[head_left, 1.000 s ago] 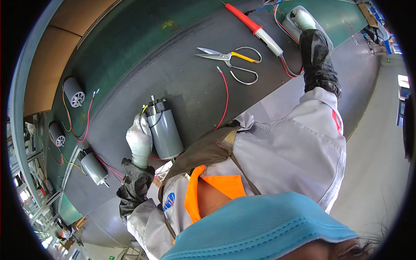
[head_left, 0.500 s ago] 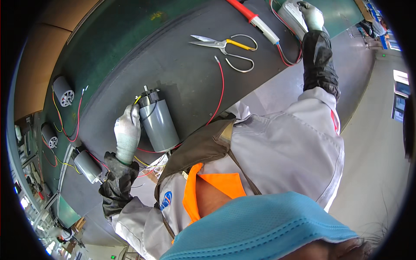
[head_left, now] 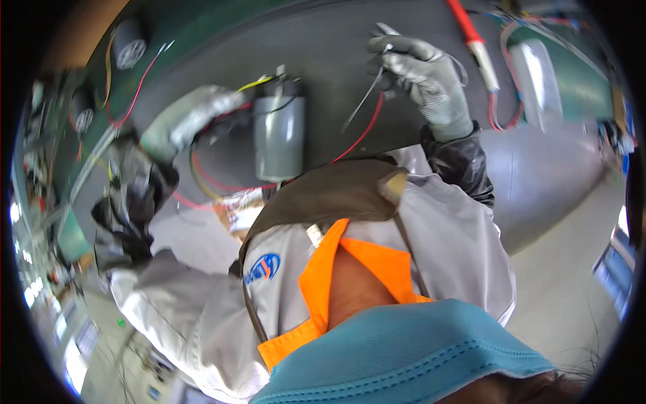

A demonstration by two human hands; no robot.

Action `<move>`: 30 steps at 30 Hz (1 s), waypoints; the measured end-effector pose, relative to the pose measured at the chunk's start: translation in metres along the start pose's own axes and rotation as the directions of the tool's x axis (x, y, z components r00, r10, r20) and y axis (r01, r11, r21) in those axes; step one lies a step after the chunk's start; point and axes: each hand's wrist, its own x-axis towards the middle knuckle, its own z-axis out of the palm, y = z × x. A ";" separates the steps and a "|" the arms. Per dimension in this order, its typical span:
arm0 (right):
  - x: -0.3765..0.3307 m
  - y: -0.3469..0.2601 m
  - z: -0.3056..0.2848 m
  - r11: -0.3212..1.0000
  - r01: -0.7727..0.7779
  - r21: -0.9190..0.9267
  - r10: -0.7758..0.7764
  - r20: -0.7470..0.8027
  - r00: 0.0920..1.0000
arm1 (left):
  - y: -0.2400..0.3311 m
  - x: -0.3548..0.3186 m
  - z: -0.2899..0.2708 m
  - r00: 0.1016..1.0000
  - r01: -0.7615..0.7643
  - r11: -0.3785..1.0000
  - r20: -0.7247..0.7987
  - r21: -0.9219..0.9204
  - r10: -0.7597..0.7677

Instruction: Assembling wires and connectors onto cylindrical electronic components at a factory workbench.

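A grey cylindrical motor (head_left: 279, 138) stands on the dark mat, its shaft end away from me and a yellow wire at its top. Beside it, on the left, my gloved left hand (head_left: 195, 114) is closed around the motor's red and black wires (head_left: 222, 123); motion blurs the fingers. To the right of the motor, my gloved right hand (head_left: 424, 77) pinches a thin pale strip that looks like a cable tie (head_left: 363, 101), its tail hanging down. Behind that hand lie the scissors (head_left: 460, 67), mostly covered. A loose red wire (head_left: 360, 138) runs below the right fingers.
A red-and-white wired handheld tool (head_left: 479, 57) lies at the right, next to a pale translucent box (head_left: 537, 81). Two more grey motors, one upper left (head_left: 129, 46) and one lower (head_left: 82, 108), trail coloured wires. My brown apron (head_left: 323, 192) meets the table's near edge.
My right hand has come from the pale box leftward over the scissors and now holds the thin strip. My left hand has moved from the motor's top onto its wires. The view has turned.
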 end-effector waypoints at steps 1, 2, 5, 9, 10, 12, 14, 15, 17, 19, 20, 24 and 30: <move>0.003 0.014 0.009 0.998 -0.053 0.042 0.054 -0.027 0.998 | 0.004 0.022 -0.009 0.993 -0.048 0.999 0.108 0.020 0.046; 0.018 0.020 0.022 0.981 -0.138 0.136 0.115 0.164 0.980 | 0.000 -0.001 -0.003 0.997 -0.040 0.998 0.063 -0.047 0.043; 0.042 0.049 0.068 0.961 -0.183 0.207 0.115 0.302 0.946 | -0.020 -0.018 -0.003 0.992 -0.116 0.993 -0.047 -0.006 0.115; 0.037 0.070 0.083 0.990 -0.021 0.139 0.009 0.092 0.996 | -0.006 0.006 -0.007 0.984 0.144 0.973 0.127 -0.179 -0.122; 0.032 0.069 0.091 0.985 0.170 -0.029 -0.167 0.087 0.982 | -0.003 -0.012 -0.005 0.991 0.117 0.965 0.090 -0.236 -0.098; 0.022 0.075 0.092 0.785 0.528 -0.324 -0.442 0.304 0.844 | -0.074 -0.016 0.002 0.857 -0.495 0.856 -0.081 0.150 0.509; 0.018 0.089 0.085 0.234 0.784 -0.574 -0.558 0.581 0.592 | -0.069 -0.009 0.009 0.931 -0.363 0.931 -0.053 -0.041 0.361; 0.019 0.093 0.081 0.226 0.762 -0.607 -0.553 0.564 0.613 | -0.062 0.007 0.012 0.973 -0.218 0.957 0.033 -0.190 0.228; 0.023 0.096 0.077 0.100 0.789 -0.606 -0.498 0.656 0.567 | -0.052 0.020 0.026 0.971 -0.236 0.938 -0.020 -0.256 0.239; 0.020 0.090 0.089 0.091 0.803 -0.589 -0.474 0.684 0.555 | -0.052 0.007 0.046 0.957 -0.249 0.885 -0.240 -0.393 0.162; 0.021 0.084 0.093 0.144 0.763 -0.630 -0.477 0.632 0.611 | -0.049 0.014 0.048 0.943 -0.254 0.879 -0.305 -0.403 0.133; 0.035 0.081 0.095 0.464 0.687 -0.559 -0.560 0.415 0.717 | -0.049 0.037 0.067 0.704 -0.652 0.705 -0.571 -0.281 0.423; 0.058 0.054 0.101 1.000 -0.005 0.022 0.003 0.094 0.996 | -0.045 0.059 0.089 0.749 -0.577 0.579 -0.656 -0.576 0.093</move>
